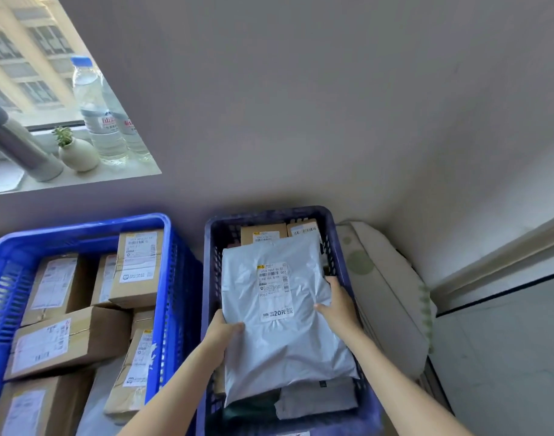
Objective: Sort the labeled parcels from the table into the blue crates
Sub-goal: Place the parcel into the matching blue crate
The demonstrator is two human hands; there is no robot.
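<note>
While curled round grey mailer's (278, 341) edges, left hand (220, 336), right hand (340, 305).

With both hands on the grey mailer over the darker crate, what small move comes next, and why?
Probably lower the grey mailer onto the parcels beneath and let go: left hand and right hand grip its edges, and it sits within the rim of the dark blue crate.

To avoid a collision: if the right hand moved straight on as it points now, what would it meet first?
The right hand, holding the grey parcel, would probably meet the cardboard box at the far end of the dark blue crate; depth is unclear.
</note>
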